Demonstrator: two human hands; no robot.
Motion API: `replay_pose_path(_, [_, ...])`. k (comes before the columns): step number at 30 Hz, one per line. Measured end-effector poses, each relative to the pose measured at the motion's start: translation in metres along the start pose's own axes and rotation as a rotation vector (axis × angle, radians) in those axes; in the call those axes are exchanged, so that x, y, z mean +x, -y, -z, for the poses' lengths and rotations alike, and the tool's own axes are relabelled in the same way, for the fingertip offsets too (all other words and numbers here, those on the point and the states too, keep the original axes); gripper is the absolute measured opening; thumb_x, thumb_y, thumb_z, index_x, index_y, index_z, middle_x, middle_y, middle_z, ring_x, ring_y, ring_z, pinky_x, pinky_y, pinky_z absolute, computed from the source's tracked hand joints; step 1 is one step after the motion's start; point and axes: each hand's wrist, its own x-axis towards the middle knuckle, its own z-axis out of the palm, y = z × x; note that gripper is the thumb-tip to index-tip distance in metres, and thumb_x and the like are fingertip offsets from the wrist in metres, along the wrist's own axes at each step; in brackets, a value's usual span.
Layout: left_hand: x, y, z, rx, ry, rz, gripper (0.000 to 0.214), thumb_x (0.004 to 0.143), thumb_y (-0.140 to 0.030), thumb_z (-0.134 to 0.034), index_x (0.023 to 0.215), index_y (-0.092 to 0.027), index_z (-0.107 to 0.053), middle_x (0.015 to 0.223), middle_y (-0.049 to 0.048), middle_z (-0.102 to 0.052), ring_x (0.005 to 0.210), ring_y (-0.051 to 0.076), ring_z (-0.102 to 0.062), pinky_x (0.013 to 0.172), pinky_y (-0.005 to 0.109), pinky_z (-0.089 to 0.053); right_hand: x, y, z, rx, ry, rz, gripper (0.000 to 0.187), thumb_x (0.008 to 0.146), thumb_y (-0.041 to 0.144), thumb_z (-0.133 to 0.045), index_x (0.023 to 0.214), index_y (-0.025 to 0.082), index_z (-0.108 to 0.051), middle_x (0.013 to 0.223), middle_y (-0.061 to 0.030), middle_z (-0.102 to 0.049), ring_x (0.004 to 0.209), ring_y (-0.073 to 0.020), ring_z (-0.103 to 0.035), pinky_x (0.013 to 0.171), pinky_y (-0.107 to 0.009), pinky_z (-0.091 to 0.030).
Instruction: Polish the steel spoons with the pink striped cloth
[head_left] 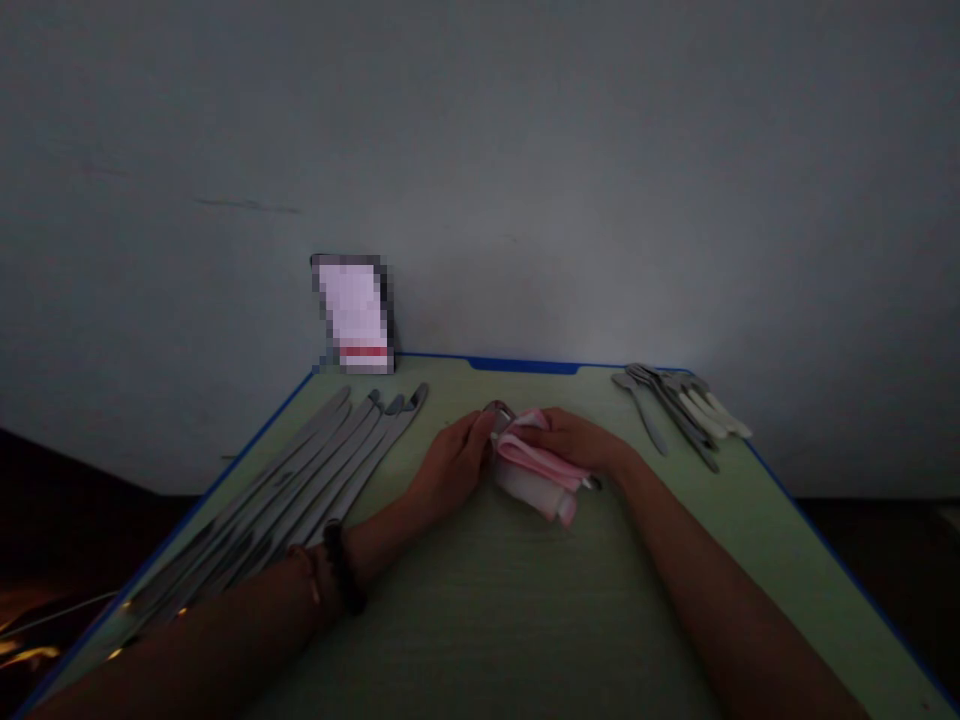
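Observation:
My left hand [459, 450] is closed around the rounded metal end of a utensil, which looks like a spoon [500, 408]. A folded pink and white cloth [536, 470] lies around its middle and hangs below it. My right hand [574, 438] grips that cloth from the right, its fingers pressing on the folds. A dark metal tip pokes out at the cloth's lower right; most of the utensil is hidden. Both hands are over the middle of the pale green table [510, 620].
Several long table knives [322, 470] lie in a slanted group on the left. On the right are several spoons [671, 405], some with white handles [716, 415]. A blurred phone-like screen [356, 310] leans against the wall [570, 180] at the back left.

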Motion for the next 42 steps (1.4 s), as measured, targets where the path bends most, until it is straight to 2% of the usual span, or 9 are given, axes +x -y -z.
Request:
replay_pose_path(3, [-0.001, 0.0, -0.002, -0.208, -0.03, 0.036, 0.032, 0.088, -0.046, -0.037, 0.07, -0.02, -0.042, 0.047, -0.01, -0.024, 0.036, 0.007, -0.026, 0.036, 0.018, -0.024, -0.008, 0.0, 0.007, 0.116, 0.015, -0.064, 0.035, 0.073, 0.048, -0.063, 0.078, 0.014, -0.066, 0.068, 0.0001, -0.064, 0.056, -0.0092, -0.051, 0.053, -0.019, -0.039])
replay_pose_path(7, [0.0, 0.004, 0.001, -0.127, -0.062, -0.047, 0.026, 0.085, -0.037, -0.047, 0.069, -0.019, -0.038, 0.053, -0.0078, -0.037, 0.044, 0.006, -0.038, 0.041, 0.017, -0.03, -0.014, -0.004, 0.012, 0.273, 0.017, -0.12, 0.031, 0.068, 0.043, -0.068, 0.079, 0.014, -0.067, 0.068, 0.0009, -0.065, 0.054, -0.0078, -0.052, 0.05, -0.017, -0.039])
replay_pose_path(10, [-0.001, 0.006, 0.003, -0.137, 0.0, -0.088, 0.017, 0.085, -0.035, -0.049, 0.089, -0.019, -0.044, 0.066, -0.0059, -0.047, 0.049, 0.006, -0.041, 0.045, 0.018, -0.034, -0.017, -0.008, 0.013, 0.344, 0.013, -0.15, 0.029, 0.066, 0.04, -0.07, 0.079, 0.014, -0.067, 0.066, 0.0014, -0.065, 0.051, -0.0077, -0.052, 0.048, -0.017, -0.039])
replay_pose_path(13, [-0.004, 0.004, 0.003, -0.134, 0.089, -0.148, 0.037, 0.086, -0.038, -0.048, 0.118, -0.021, -0.04, 0.077, -0.0029, -0.052, 0.052, 0.006, -0.043, 0.047, 0.018, -0.034, -0.02, -0.009, 0.013, 0.401, -0.069, -0.162, 0.026, 0.065, 0.038, -0.07, 0.075, 0.014, -0.067, 0.062, 0.0012, -0.064, 0.049, -0.0079, -0.052, 0.047, -0.018, -0.038])
replay_pose_path(16, [-0.005, 0.002, 0.003, -0.088, 0.136, -0.179, 0.048, 0.087, -0.04, -0.046, 0.13, -0.022, -0.034, 0.078, -0.0013, -0.053, 0.055, 0.007, -0.045, 0.05, 0.018, -0.035, -0.021, -0.009, 0.012, 0.441, -0.113, -0.174, 0.025, 0.066, 0.037, -0.071, 0.074, 0.013, -0.067, 0.061, 0.0, -0.064, 0.047, -0.0085, -0.051, 0.045, -0.019, -0.037])
replay_pose_path(21, [-0.003, 0.004, 0.003, -0.049, 0.097, -0.177, 0.046, 0.088, -0.04, -0.045, 0.129, -0.021, -0.037, 0.076, -0.0017, -0.051, 0.058, 0.008, -0.048, 0.052, 0.018, -0.037, -0.019, -0.01, 0.012, 0.436, -0.096, -0.163, 0.025, 0.066, 0.036, -0.071, 0.075, 0.013, -0.067, 0.063, -0.0003, -0.065, 0.05, -0.009, -0.053, 0.046, -0.019, -0.039])
replay_pose_path(28, [-0.004, 0.002, 0.001, -0.044, 0.055, -0.196, 0.045, 0.087, -0.036, -0.046, 0.128, -0.019, -0.038, 0.071, -0.0037, -0.046, 0.054, 0.007, -0.043, 0.049, 0.017, -0.035, -0.015, -0.014, 0.014, 0.362, -0.038, -0.133, 0.027, 0.068, 0.039, -0.069, 0.077, 0.014, -0.066, 0.061, 0.0019, -0.063, 0.049, -0.0075, -0.051, 0.047, -0.018, -0.037])
replay_pose_path(36, [-0.004, 0.002, 0.001, 0.017, 0.066, -0.221, 0.05, 0.09, -0.037, -0.04, 0.136, -0.019, -0.035, 0.08, -0.0004, -0.053, 0.051, 0.005, -0.036, 0.045, 0.016, -0.033, -0.014, -0.019, 0.014, 0.367, -0.06, -0.13, 0.028, 0.07, 0.041, -0.067, 0.078, 0.015, -0.066, 0.067, 0.0003, -0.065, 0.054, -0.0088, -0.053, 0.051, -0.019, -0.04])
replay_pose_path(42, [-0.002, 0.005, 0.001, 0.004, 0.057, -0.233, 0.048, 0.086, -0.035, -0.049, 0.131, -0.019, -0.041, 0.095, 0.0044, -0.058, 0.065, 0.009, -0.053, 0.058, 0.019, -0.045, -0.012, -0.021, 0.015, 0.4, 0.0, -0.166, 0.033, 0.067, 0.043, -0.07, 0.081, 0.014, -0.063, 0.069, 0.0004, -0.064, 0.054, -0.008, -0.053, 0.051, -0.019, -0.039])
